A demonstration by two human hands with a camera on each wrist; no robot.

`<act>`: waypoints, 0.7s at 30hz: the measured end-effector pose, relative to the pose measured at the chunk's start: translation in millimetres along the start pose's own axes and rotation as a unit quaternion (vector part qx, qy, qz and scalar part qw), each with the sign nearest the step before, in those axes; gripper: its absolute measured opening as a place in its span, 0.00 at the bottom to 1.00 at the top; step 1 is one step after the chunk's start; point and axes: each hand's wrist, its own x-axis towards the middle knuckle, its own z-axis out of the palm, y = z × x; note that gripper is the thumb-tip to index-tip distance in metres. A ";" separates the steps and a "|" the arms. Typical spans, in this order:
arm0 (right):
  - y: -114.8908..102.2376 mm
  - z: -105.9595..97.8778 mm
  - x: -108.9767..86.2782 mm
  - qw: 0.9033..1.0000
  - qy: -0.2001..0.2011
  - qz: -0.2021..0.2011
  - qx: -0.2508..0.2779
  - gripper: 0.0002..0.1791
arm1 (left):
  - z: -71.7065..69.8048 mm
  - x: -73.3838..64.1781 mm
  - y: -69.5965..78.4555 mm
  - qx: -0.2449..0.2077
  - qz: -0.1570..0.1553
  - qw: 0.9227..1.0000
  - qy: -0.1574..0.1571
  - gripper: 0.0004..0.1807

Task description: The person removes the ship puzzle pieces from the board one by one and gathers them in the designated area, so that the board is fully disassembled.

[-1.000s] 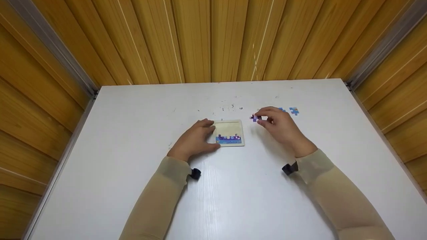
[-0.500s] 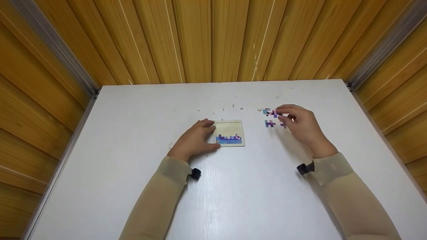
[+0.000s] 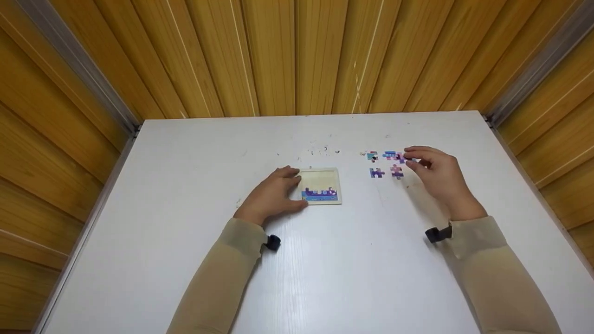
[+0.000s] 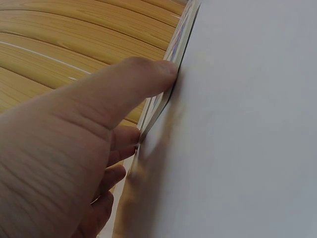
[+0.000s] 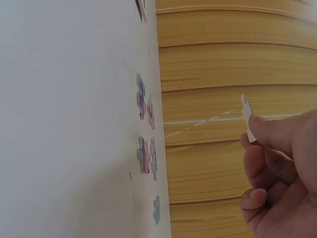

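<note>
Puzzle piece (image 5: 247, 115) stayed pinched in your right hand's (image 3: 435, 169) grip but drifted away from the tray (image 3: 319, 177), so nothing got added; your left hand (image 3: 267, 197) held its edges.

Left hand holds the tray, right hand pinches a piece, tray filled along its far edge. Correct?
Not the far edge: the head view shows the assembled strip along the near edge of the tray. Rest stands: left hand holds it, right hand pinches a piece.

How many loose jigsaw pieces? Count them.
6: held piece in the right hand; on the table, front-left piece, front-right piece, back-left piece, back-middle piece and back-right piece. Others may be hidden.
</note>
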 end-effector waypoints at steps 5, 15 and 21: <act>12.0 -8.7 4.2 0.999 -0.017 0.031 -0.006 0.18 | 0.8 0.6 -0.4 0.003 -0.003 1.000 -0.001 0.46; 33.4 -13.7 12.0 0.995 -0.050 0.085 -0.028 0.19 | 0.4 1.3 -1.5 0.005 -0.002 1.000 -0.004 0.46; 40.4 -14.2 12.2 0.995 -0.057 0.078 -0.026 0.19 | -0.2 -0.1 -1.3 0.003 0.004 1.000 -0.002 0.46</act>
